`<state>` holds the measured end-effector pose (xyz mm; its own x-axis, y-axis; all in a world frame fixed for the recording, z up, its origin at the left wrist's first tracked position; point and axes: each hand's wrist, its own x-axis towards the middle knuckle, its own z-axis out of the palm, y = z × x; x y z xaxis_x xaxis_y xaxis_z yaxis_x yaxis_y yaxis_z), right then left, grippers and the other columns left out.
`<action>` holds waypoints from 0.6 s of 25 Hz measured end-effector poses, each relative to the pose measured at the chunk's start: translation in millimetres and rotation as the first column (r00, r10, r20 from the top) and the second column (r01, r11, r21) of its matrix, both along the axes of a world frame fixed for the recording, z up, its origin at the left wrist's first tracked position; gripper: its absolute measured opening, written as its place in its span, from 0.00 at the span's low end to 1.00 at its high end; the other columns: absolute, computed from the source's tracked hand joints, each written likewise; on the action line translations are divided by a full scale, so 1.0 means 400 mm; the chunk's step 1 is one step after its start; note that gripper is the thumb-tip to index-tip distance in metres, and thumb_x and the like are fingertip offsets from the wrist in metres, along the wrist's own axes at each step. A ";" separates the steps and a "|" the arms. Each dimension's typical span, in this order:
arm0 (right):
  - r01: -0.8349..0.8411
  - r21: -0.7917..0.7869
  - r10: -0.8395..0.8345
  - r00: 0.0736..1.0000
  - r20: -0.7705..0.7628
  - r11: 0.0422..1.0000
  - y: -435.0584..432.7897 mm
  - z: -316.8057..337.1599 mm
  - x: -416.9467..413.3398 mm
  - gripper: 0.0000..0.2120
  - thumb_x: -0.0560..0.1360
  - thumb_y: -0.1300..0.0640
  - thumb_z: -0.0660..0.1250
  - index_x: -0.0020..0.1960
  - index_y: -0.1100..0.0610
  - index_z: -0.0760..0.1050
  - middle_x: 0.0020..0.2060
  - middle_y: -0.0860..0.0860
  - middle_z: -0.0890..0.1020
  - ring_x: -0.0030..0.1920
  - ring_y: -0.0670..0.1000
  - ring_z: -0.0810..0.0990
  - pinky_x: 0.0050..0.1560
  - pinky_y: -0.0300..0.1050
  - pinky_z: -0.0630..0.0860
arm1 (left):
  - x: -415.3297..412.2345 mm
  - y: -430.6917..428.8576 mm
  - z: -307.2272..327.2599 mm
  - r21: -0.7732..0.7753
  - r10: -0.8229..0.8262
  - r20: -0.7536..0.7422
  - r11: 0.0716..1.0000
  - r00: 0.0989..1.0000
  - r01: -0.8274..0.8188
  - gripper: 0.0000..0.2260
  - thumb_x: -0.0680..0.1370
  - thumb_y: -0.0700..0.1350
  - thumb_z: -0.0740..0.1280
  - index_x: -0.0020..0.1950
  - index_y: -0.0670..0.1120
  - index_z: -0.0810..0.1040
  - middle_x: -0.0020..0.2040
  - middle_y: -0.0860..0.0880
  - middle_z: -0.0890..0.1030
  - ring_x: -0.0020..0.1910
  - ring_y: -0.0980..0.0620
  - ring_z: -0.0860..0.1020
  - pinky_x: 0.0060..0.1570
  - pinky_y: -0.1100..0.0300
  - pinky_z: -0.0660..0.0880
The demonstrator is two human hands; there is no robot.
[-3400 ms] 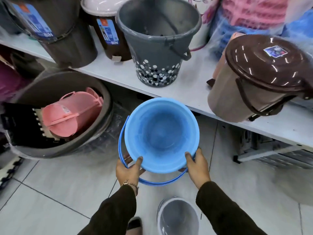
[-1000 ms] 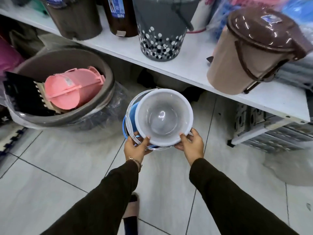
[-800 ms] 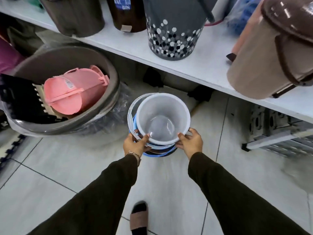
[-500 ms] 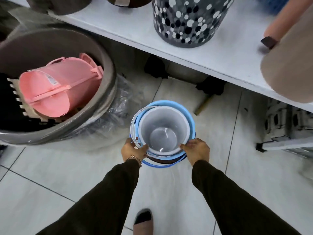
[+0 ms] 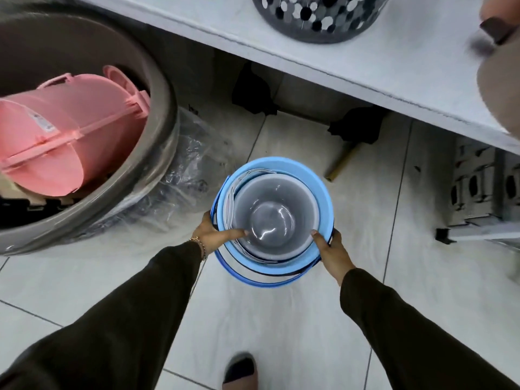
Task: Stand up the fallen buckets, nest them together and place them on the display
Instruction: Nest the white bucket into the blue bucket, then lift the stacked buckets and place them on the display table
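A clear grey bucket point(image 5: 271, 218) sits nested inside a light blue bucket point(image 5: 323, 198), both upright, low over the tiled floor. The blue handle hangs down at the near side. My left hand point(image 5: 216, 235) grips the left rims, with its thumb over the edge into the grey bucket. At the right rim, my right hand point(image 5: 332, 250) holds the blue bucket with its thumb on the grey one's edge. The white display shelf point(image 5: 365, 66) runs across the top.
A large grey tub point(image 5: 157, 153) wrapped in plastic stands at the left, with a pink bucket point(image 5: 64, 136) lying in it. On the shelf are a dotted grey bucket point(image 5: 318, 15) and a tan bin point(image 5: 503, 88). A metal rack point(image 5: 484, 198) is at the right.
The grey bucket has sunk fully into the blue one. Both hands have lowered the nested pair toward the floor, and my view has tipped down closer to them.
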<state>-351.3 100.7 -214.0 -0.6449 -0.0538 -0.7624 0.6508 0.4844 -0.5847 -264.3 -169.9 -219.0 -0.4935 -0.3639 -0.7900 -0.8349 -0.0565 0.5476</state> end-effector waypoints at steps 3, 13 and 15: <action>0.055 0.001 -0.055 0.998 -0.011 0.998 -0.008 0.000 0.013 0.22 0.79 0.47 0.62 0.70 0.50 0.62 0.54 0.53 0.77 0.49 0.54 0.81 0.50 0.57 0.82 | 0.011 0.004 -0.001 -0.069 0.024 -0.043 0.997 0.999 -0.027 0.42 0.54 0.56 0.82 0.63 0.52 0.70 0.57 0.49 0.82 0.52 0.47 0.82 0.54 0.48 0.81; 0.121 0.044 -0.121 0.993 -0.009 0.992 0.070 0.175 0.178 0.14 0.80 0.55 0.59 0.64 0.55 0.66 0.56 0.61 0.78 0.45 0.61 0.82 0.29 0.48 0.81 | 0.089 0.096 0.192 -0.230 -0.052 -0.027 0.972 0.998 0.044 0.42 0.61 0.50 0.80 0.71 0.45 0.67 0.61 0.44 0.80 0.58 0.43 0.80 0.58 0.53 0.78; 0.126 0.050 -0.124 0.992 -0.038 0.991 0.089 0.257 0.208 0.14 0.80 0.55 0.59 0.65 0.56 0.66 0.55 0.61 0.78 0.46 0.61 0.82 0.30 0.49 0.82 | 0.120 0.114 0.281 -0.272 -0.071 -0.050 0.961 0.996 0.055 0.38 0.62 0.51 0.80 0.68 0.46 0.70 0.60 0.44 0.81 0.57 0.43 0.80 0.57 0.53 0.78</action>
